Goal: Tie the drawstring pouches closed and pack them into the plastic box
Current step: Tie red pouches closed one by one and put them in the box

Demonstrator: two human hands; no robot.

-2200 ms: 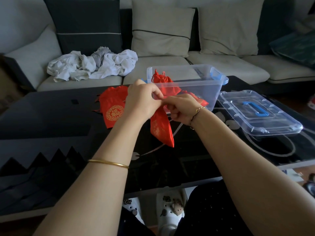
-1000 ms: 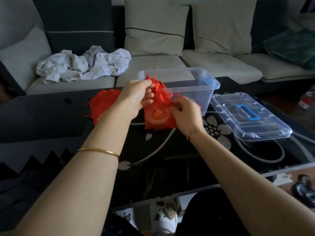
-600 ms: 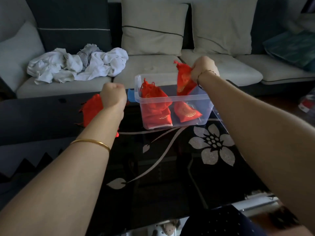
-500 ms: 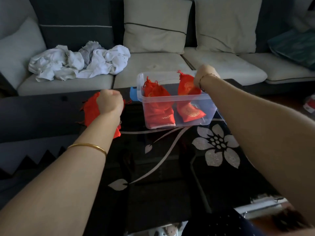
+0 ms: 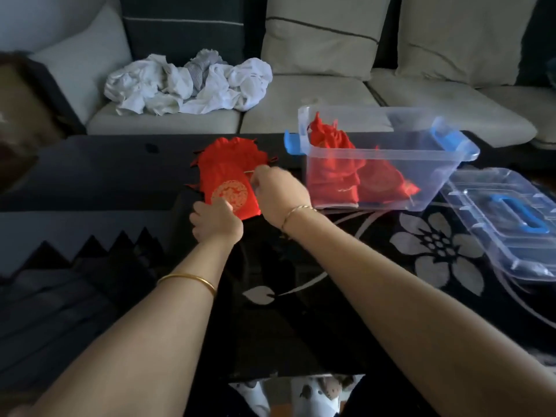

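Left hand (image 5: 217, 221): fingers curled onto the near edge of the top pouch (image 5: 229, 184), gripping it at its 6 o'clock. Right hand (image 5: 281, 195): fingers pinched together on the same pouch at its 3 o'clock edge. That pouch lies flat on the pile of red pouches (image 5: 226, 149) on the tabletop (image 5: 301, 311). Plastic box (image 5: 433, 176) stands open at 3 o'clock of the pile, with tied pouches (image 5: 334, 170) inside. Lid (image 5: 496, 212) lies at the box's 4 o'clock.
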